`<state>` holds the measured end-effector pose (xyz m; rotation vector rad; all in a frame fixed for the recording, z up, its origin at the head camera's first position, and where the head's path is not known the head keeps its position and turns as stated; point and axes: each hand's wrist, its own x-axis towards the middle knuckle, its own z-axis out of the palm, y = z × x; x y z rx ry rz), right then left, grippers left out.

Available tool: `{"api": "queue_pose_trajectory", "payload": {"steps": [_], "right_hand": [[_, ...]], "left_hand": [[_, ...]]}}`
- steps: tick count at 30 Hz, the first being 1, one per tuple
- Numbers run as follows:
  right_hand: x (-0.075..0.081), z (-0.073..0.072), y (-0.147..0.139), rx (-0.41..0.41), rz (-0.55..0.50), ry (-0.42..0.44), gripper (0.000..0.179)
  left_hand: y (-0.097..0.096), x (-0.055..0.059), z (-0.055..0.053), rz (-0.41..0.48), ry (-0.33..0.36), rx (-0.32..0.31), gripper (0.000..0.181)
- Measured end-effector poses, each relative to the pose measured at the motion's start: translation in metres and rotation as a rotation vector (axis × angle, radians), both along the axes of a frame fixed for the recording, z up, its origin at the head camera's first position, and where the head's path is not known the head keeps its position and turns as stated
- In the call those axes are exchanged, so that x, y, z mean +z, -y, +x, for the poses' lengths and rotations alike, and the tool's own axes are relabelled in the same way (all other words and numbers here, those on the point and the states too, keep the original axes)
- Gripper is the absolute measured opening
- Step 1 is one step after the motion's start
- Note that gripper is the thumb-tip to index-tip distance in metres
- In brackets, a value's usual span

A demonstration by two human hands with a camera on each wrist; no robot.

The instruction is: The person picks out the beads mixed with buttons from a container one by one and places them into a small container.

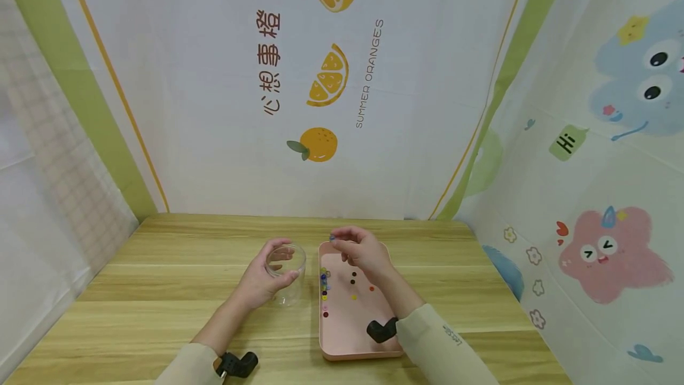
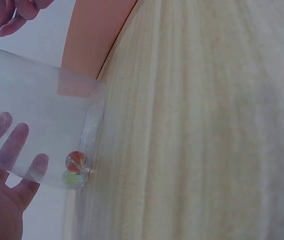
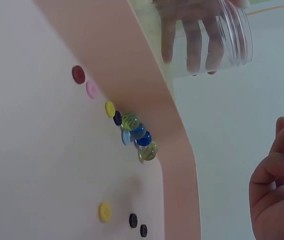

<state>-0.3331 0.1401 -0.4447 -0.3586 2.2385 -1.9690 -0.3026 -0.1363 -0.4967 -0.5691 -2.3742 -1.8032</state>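
The jar (image 2: 47, 100) is clear, smooth and glossy, probably plastic, though glass is hard to rule out. The tray (image 1: 342, 331) looks like smooth matt plastic, the marbles (image 2: 76, 162) shiny glass, the table (image 1: 187, 278) smooth grained wood, the hanging (image 1: 214, 135) matt cloth.

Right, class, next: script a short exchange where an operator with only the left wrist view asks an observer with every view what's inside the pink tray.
Operator: I only see the outer wall of the tray. Any marbles inside?
Observer: Yes, blue and yellow-green marbles bunch along one inner wall.
Operator: Anything besides those?
Observer: Two black buttons lie near each other, away from that wall.
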Motion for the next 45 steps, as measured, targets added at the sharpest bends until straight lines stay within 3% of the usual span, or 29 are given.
{"api": "queue_pose_trajectory", "payload": {"steps": [17, 45], "right_hand": [[0.018, 0.007, 0.031, 0.123, -0.022, -0.053, 0.036], [0.02, 0.014, 0.068, 0.197, 0.042, -0.113, 0.031]], "left_hand": [[0.002, 0.001, 0.0, -0.006, 0.006, -0.004, 0.067], [0.003, 0.0, 0.002, -0.011, -0.007, -0.011, 0.066]]}}
